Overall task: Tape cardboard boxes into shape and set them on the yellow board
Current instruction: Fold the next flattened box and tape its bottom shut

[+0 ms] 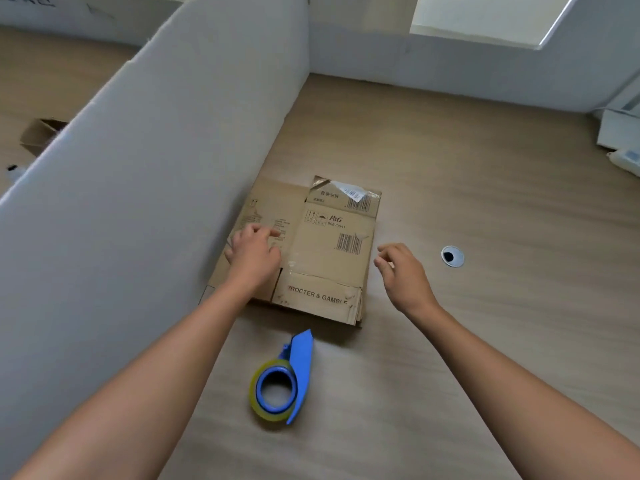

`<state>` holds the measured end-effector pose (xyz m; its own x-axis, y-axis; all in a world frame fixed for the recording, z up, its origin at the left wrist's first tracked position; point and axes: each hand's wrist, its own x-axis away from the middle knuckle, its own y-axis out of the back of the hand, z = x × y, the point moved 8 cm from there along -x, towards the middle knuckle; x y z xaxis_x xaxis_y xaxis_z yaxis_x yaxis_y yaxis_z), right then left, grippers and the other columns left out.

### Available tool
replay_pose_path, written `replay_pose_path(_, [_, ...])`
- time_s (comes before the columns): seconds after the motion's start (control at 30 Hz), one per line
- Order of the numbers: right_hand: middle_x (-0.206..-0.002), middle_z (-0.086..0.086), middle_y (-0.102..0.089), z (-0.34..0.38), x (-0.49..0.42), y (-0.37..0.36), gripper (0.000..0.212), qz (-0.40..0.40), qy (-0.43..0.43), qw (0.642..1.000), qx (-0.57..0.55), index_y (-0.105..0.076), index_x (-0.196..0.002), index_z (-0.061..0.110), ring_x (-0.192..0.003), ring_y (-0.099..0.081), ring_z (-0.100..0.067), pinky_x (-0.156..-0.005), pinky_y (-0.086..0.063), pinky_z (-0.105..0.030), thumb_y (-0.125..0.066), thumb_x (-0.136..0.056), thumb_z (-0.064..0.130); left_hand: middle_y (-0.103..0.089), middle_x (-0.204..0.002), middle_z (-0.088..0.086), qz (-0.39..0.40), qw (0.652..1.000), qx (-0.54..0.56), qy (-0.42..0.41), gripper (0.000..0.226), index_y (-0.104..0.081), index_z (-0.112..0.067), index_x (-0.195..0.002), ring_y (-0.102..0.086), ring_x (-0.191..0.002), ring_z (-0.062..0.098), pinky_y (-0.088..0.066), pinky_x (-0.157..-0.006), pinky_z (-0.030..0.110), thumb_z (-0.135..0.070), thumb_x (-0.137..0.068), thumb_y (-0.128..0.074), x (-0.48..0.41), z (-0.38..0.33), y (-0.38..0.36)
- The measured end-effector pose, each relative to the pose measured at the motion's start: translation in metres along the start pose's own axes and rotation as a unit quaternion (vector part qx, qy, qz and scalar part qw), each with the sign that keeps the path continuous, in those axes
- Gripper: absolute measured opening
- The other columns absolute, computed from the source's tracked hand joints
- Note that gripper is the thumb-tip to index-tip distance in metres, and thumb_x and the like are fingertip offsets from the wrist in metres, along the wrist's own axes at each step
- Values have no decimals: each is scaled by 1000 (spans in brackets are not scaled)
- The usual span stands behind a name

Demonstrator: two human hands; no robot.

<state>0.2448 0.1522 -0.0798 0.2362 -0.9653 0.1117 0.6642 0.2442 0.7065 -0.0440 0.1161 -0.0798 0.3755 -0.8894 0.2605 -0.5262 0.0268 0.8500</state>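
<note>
A flattened brown cardboard box (325, 244) printed with P&G and barcodes lies on the wooden desk (485, 323), its left edge against a grey partition. My left hand (254, 252) hovers over or rests on the box's left half with loosely curled fingers, holding nothing. My right hand (403, 275) hangs just off the box's right edge, fingers loosely curled and empty. A blue tape dispenser (282, 382) with a roll of clear tape lies on the desk in front of the box, between my forearms. No yellow board is in view.
The grey partition (156, 168) walls off the desk's left side. A round cable grommet (452, 256) sits in the desk right of the box. White items (620, 140) lie at the far right edge. Another cardboard box (41, 135) shows beyond the partition.
</note>
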Motion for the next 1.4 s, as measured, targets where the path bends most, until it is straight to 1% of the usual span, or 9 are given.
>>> replay_pose_path(0.17, [-110, -8, -62, -17, -35, -13, 29, -22, -80, 997, 8, -71, -117, 10, -97, -60, -21, -82, -35, -18, -52, -97, 1, -34, -151, 10, -26, 999, 14, 27, 48, -49, -19, -142, -27, -143, 32, -23, -116, 49, -34, -98, -58, -47, 21, 2])
replay_pose_path(0.37, [-95, 4, -65, -35, -45, -40, 52, -3, -227, 969, -102, -48, -148, 19, -92, -64, -17, -85, -52, -34, -49, -96, 16, -31, -158, 14, 6, 996, 9, 92, 72, -35, -16, -154, -26, -146, 35, -21, -118, 54, -50, -94, -59, -70, 41, -12])
replay_pose_path(0.5, [-108, -1, -65, -45, -43, -48, 62, -24, -282, 945, -165, -46, -145, 21, -98, -66, -20, -92, -57, -47, -54, -84, 31, -44, -150, 16, 6, 988, 63, 139, 82, -43, -13, -147, -36, -141, 38, -29, -118, 54, -62, -85, -65, -77, 56, -9])
replay_pose_path(0.63, [-105, 3, -72, -44, -36, -53, 33, -27, -304, 916, -262, -62, -119, 23, -97, -71, -20, -72, -56, -35, -58, -88, 32, -31, -153, 17, 11, 988, 76, 130, 97, -25, -15, -157, -27, -145, 38, -25, -120, 51, -62, -85, -68, -64, 47, -7])
replay_pose_path(0.83, [-110, 6, -73, -38, -14, -37, 33, -56, -275, 894, -348, -58, -119, 29, -99, -72, -15, -89, -59, -42, -64, -87, 29, -27, -150, 8, 15, 980, 167, 111, 112, -25, -15, -156, -43, -137, 33, -38, -115, 46, -74, -73, -72, -27, 22, -1])
replay_pose_path(1.03, [-105, -1, -76, -39, 26, 12, 27, -79, -245, 863, -434, -58, -124, 19, -88, -74, -12, -79, -61, -37, -60, -97, 19, -24, -158, 10, 17, 978, 198, 62, 102, -25, -16, -159, -37, -143, 30, -33, -115, 43, -70, -84, -66, 28, -29, 5])
replay_pose_path(1.23, [-107, -9, -74, -59, 87, 93, 23, -134, -188, 867, -441, -59, -117, 27, -97, -73, -25, -89, -59, -50, -60, -97, 16, -24, -156, 6, 24, 966, 258, 7, 96, -22, -22, -161, -34, -143, 24, -29, -117, 42, -64, -87, -67, 92, -87, -15])
replay_pose_path(1.33, [-112, -10, -72, -70, 128, 137, 29, -154, -150, 875, -433, -57, -121, 32, -99, -72, -24, -86, -60, -45, -61, -97, 16, -25, -157, 3, 50, 950, 307, -26, 86, -23, -36, -161, -29, -143, 16, -23, -119, 40, -62, -90, -65, 129, -127, -32])
replay_pose_path(1.4, [-115, -7, -69, -80, 155, 162, 29, -161, -128, 882, -424, -55, -127, 32, -99, -71, -17, -81, -59, -38, -59, -100, 22, -29, -159, 2, 80, 936, 341, -29, 91, -24, -43, -159, -28, -145, 17, -22, -121, 44, -75, -81, -58, 154, -152, -51])
